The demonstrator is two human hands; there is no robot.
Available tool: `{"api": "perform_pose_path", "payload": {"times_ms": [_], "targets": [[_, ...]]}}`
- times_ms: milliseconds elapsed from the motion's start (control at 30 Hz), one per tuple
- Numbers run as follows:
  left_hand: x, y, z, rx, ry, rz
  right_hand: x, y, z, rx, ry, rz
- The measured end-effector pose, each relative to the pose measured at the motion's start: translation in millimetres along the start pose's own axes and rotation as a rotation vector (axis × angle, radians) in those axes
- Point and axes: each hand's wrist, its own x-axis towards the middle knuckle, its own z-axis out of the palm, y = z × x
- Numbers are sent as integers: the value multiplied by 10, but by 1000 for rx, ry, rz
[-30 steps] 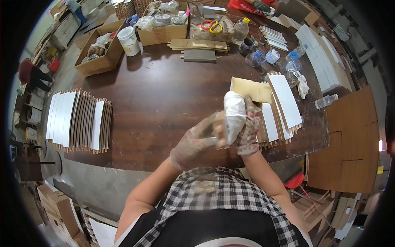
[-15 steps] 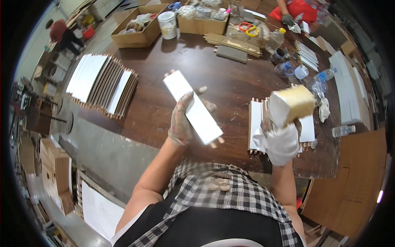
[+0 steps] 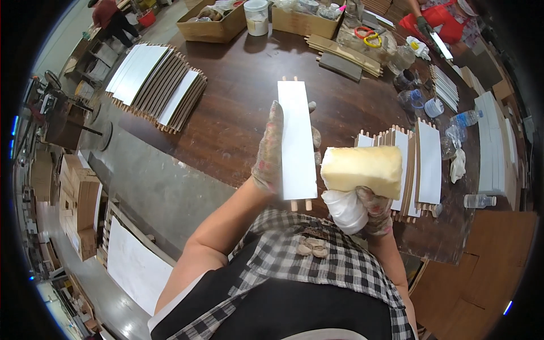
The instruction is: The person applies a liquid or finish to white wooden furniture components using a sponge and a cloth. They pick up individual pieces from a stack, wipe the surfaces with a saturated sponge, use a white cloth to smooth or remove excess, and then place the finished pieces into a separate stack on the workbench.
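Note:
My left hand (image 3: 267, 150), in a stained work glove, grips a narrow white board (image 3: 298, 139) with wooden dowels sticking out at both ends. The board stands nearly upright, its white face toward me. In my right hand (image 3: 375, 209), also gloved, is a thick pale-yellow sponge block (image 3: 362, 170), with white cloth (image 3: 344, 211) bunched beneath it. The sponge is close to the board's lower right edge, with a small gap between them. Behind my right hand lies a group of similar dowelled boards (image 3: 429, 164), partly hidden by the sponge.
A larger stack of dowelled boards (image 3: 137, 79) lies at the table's left. Cardboard boxes (image 3: 211, 29), a white tub (image 3: 256, 18), scissors (image 3: 371, 37) and plastic bottles (image 3: 467, 118) line the far and right sides. Across the table, a co-worker's gloved hand (image 3: 423, 25) holds a white piece.
The board in my left hand has turned from slanted to nearly upright. My right hand has brought the sponge leftward and lower, close to the board. The view has shifted a little.

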Motion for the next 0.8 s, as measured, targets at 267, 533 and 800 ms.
{"api": "perform_pose_path", "payload": {"times_ms": [267, 533, 800], "targets": [[-107, 69, 114, -33, 86, 62, 76, 137, 27, -387, -46, -344], [-107, 47, 8, 23, 63, 88, 128, -79, -59, 98, -195, -45], [-105, 44, 21, -10, 17, 81, 169, -108, -53, -1, -191, -443]]}}
